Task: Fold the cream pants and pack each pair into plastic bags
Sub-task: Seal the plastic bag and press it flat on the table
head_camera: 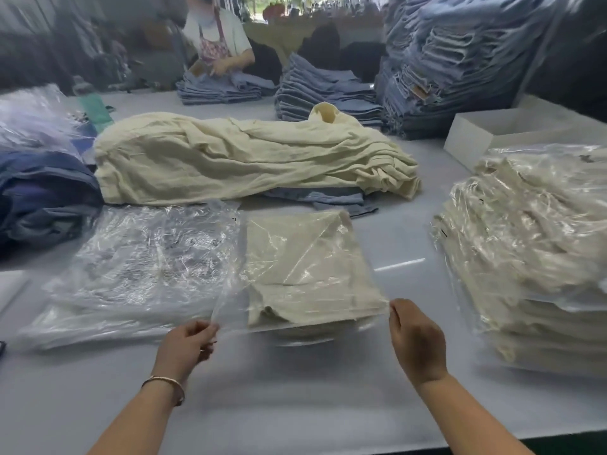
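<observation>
Fingers of the left hand (189, 339) are curled and pinch the near left corner of a clear plastic bag (328, 280); a bracelet (164, 387) sits on that wrist. Fingers of the right hand (415, 338) pinch the bag's near right corner, thumb against forefinger as far as the view allows. Inside the bag lies 1 folded pair of cream pants (302, 267), flat on the grey table (295, 405), the bag's open edge stretched between the 2 hands.

Just left of it rests a stack of empty bags (131, 274). Behind it, a heap of unfolded cream pants (236, 162). To the right, a pile of bagged pants (532, 257). At the far side, stacks of blue jeans (328, 93) and another worker (220, 37).
</observation>
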Demonstrator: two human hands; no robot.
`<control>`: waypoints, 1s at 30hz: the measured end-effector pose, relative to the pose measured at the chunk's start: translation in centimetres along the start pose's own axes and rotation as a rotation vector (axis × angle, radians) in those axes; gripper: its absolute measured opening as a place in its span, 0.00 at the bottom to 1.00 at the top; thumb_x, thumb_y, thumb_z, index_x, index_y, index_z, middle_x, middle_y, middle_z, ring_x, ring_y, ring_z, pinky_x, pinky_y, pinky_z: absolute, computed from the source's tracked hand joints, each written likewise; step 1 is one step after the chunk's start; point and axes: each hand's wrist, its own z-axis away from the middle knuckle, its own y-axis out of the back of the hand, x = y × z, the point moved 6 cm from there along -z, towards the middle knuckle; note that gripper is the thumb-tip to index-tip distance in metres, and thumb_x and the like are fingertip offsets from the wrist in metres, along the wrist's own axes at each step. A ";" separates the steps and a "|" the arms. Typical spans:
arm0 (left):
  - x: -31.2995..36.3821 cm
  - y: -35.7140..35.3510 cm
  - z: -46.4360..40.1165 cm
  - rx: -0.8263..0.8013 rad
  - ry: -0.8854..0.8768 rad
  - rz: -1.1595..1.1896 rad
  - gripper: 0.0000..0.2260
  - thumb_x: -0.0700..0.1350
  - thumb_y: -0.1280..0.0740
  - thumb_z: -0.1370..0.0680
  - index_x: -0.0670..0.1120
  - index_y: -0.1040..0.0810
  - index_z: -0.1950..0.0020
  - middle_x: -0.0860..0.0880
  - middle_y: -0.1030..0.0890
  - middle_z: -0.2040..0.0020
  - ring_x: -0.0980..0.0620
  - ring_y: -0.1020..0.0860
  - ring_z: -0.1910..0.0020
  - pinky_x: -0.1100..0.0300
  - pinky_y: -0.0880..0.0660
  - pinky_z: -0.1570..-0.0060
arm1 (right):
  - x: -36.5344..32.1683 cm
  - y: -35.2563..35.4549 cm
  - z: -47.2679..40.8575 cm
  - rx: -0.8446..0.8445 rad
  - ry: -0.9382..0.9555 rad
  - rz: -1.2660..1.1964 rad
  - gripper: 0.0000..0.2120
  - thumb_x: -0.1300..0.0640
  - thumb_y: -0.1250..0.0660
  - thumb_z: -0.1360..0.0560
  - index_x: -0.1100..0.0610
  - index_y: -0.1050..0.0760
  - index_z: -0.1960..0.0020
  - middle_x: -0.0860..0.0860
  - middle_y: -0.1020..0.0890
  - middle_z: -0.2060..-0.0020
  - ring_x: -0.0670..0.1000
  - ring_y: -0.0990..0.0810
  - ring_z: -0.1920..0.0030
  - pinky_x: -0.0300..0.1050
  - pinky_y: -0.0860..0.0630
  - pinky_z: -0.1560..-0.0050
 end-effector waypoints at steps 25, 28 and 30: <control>-2.7 1.1 3.5 -0.152 0.012 -0.175 0.05 0.34 0.33 0.23 0.38 0.23 0.60 0.48 0.22 0.73 0.56 0.26 0.79 0.67 0.30 0.77 | -18.7 -11.4 12.2 -0.991 -1.015 -1.257 0.05 0.61 0.34 0.23 0.64 0.26 0.51 0.59 0.17 0.68 0.51 0.22 0.75 0.38 0.29 0.77; -2.7 1.3 3.0 -0.228 0.000 -0.183 0.06 0.34 0.34 0.23 0.39 0.25 0.60 0.49 0.23 0.75 0.57 0.27 0.80 0.67 0.32 0.79 | -21.6 -13.5 12.3 -0.885 -1.137 -1.302 0.06 0.61 0.33 0.23 0.63 0.25 0.56 0.55 0.19 0.75 0.48 0.22 0.78 0.35 0.28 0.78; -2.9 1.5 2.8 -0.263 -0.025 -0.209 0.07 0.35 0.34 0.22 0.39 0.25 0.60 0.51 0.24 0.77 0.58 0.28 0.81 0.67 0.34 0.81 | -22.6 -14.3 12.2 -0.773 -1.159 -1.287 0.06 0.63 0.32 0.24 0.64 0.25 0.58 0.54 0.20 0.77 0.47 0.24 0.80 0.35 0.29 0.79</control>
